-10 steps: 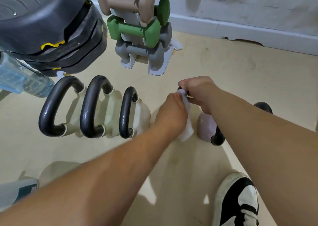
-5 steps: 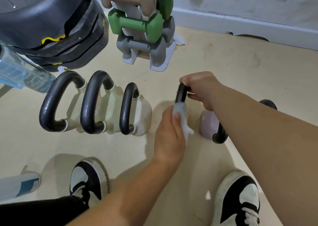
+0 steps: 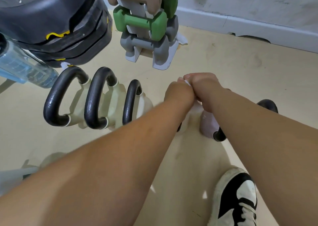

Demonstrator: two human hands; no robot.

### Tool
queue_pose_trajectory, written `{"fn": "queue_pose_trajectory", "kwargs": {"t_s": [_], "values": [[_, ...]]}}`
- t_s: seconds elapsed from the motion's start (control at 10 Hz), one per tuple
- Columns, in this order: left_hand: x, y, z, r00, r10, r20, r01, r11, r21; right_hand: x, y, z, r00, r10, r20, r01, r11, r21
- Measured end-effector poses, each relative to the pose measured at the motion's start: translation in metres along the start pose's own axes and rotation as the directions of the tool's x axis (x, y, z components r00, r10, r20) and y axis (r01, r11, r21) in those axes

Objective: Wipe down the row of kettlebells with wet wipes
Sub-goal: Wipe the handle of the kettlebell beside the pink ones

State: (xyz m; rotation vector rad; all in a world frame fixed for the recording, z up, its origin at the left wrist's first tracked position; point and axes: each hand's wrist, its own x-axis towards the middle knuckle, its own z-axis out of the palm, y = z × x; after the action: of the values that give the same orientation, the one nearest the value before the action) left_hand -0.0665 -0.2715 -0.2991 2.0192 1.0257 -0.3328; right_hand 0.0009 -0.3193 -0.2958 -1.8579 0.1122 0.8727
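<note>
Three cream kettlebells [image 3: 110,103] with black handles stand in a row on the floor at the left. A fourth cream kettlebell [image 3: 191,120] sits under my hands, mostly hidden by them. My left hand [image 3: 178,93] is closed on a white wet wipe [image 3: 187,83], of which only a scrap shows, at the top of that kettlebell's handle. My right hand [image 3: 204,86] grips the same handle top, touching my left hand. A pale pink kettlebell [image 3: 209,125] with a black handle stands to the right, partly behind my right forearm.
A rack of tan, green and grey dumbbells [image 3: 146,22] stands beyond the row. A black stack of weight plates [image 3: 51,22] and a clear water bottle [image 3: 25,67] are at the upper left. My black-and-white shoe [image 3: 237,196] is at lower right. A white skirting board [image 3: 240,22] runs behind.
My left hand has slid up the handle with the wipe, from its side to its top, and now meets my right hand. My left shoe has dropped out of view.
</note>
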Motion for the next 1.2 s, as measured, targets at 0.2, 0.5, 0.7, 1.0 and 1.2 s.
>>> {"fn": "queue_pose_trajectory", "kwargs": {"t_s": [0.2, 0.5, 0.7, 1.0, 1.2], "values": [[-0.066, -0.059, 0.030, 0.958, 0.169, -0.231, -0.225, 0.944, -0.241, 0.010, 0.006, 0.003, 0.999, -0.034, -0.010, 0.033, 0.997, -0.068], [-0.104, -0.082, -0.017, 0.932, 0.260, -0.253, -0.293, 0.951, -0.101, -0.028, 0.007, 0.006, 0.950, -0.235, -0.205, 0.214, 0.969, -0.120], [-0.109, -0.033, -0.070, 0.951, 0.211, -0.226, -0.296, 0.831, -0.471, -0.082, -0.031, -0.001, 0.842, -0.222, 0.492, 0.090, 0.957, 0.277], [-0.118, -0.040, -0.081, 0.987, 0.155, -0.042, -0.153, 0.831, -0.535, -0.091, 0.009, -0.023, 0.823, -0.108, 0.557, -0.018, 0.976, 0.216], [-0.108, -0.055, -0.062, 0.992, -0.104, -0.065, 0.054, 0.847, -0.529, -0.062, 0.007, -0.037, 0.927, -0.145, -0.346, 0.160, 0.987, 0.015]]}}
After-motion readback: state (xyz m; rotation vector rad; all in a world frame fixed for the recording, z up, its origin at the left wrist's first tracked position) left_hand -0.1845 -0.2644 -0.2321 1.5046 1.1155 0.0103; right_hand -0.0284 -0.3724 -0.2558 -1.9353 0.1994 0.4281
